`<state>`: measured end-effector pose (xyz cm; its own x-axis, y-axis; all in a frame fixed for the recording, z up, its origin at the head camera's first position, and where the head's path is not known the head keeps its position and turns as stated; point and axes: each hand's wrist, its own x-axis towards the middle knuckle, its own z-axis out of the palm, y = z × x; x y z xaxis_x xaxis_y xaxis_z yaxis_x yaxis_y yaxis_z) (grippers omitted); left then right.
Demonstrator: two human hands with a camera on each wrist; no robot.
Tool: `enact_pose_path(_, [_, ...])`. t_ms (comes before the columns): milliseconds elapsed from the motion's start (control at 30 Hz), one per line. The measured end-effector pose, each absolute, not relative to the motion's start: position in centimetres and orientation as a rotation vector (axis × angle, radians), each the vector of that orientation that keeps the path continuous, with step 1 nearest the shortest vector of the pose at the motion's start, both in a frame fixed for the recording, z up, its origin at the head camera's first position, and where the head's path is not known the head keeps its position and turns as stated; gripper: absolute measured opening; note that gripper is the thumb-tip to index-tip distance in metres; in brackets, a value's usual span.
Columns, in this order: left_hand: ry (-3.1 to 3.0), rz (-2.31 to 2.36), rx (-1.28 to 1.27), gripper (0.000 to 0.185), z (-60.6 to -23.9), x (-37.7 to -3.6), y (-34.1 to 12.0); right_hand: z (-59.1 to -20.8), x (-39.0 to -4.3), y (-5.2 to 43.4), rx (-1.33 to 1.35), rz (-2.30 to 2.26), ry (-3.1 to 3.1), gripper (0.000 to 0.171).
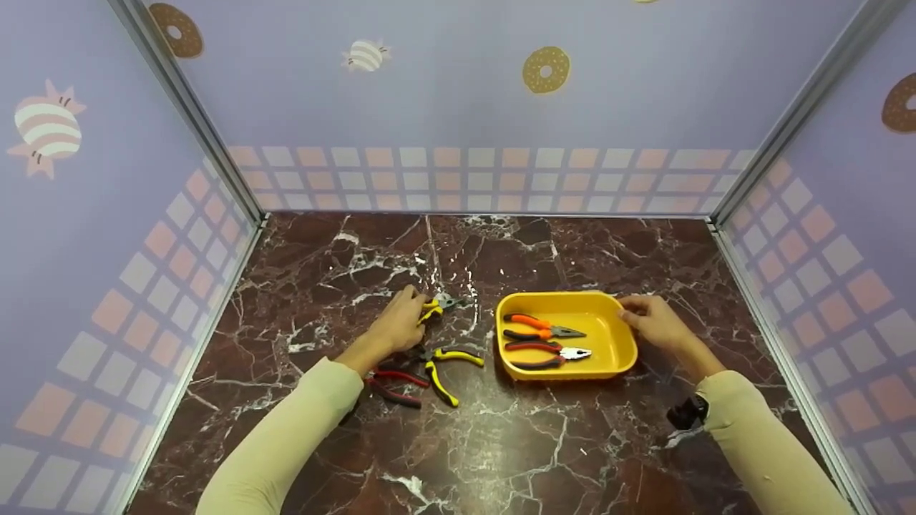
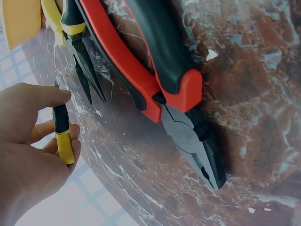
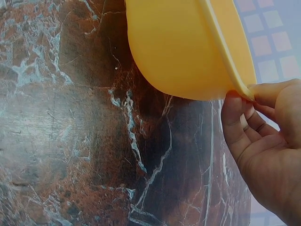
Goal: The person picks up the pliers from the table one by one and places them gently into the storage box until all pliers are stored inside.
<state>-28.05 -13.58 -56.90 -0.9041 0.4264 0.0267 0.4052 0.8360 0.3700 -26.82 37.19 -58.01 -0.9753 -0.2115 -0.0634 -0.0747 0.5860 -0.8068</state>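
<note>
My left hand (image 1: 396,323) grips yellow-and-black pliers (image 1: 431,310) by the handles, their pointed jaws facing right. In the left wrist view, thumb and fingers close around a black-and-yellow handle (image 2: 63,136). My right hand (image 1: 655,325) pinches the right rim of a yellow plastic basin (image 1: 605,322), thumb on one side and fingers on the other in the right wrist view. Inside the basin lie orange-and-black long-nose pliers (image 1: 537,325) and red-and-black combination pliers (image 1: 544,350), side by side.
Near my left wrist, a second pair of yellow-and-black pliers (image 1: 447,357) lies with its handles spread. Beside it are red-and-black pliers (image 1: 397,379), partly hidden by the wrist in the head view. Patterned panels (image 1: 458,107) enclose the dark marbled tabletop (image 1: 501,458) on three sides.
</note>
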Motion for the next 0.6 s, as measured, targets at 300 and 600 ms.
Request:
enact_pose_path(300, [2.954, 0.635, 0.701, 0.053, -56.4, -28.2, -13.2, -58.1, -27.0, 37.2, -0.224, -1.357, 2.639, 0.028])
enact_pose_path(600, [2.958, 0.684, 0.75, 0.054, -55.8, -28.0, -12.4, -57.9, -26.8, 37.2, -0.268, -1.405, 2.632, 0.028])
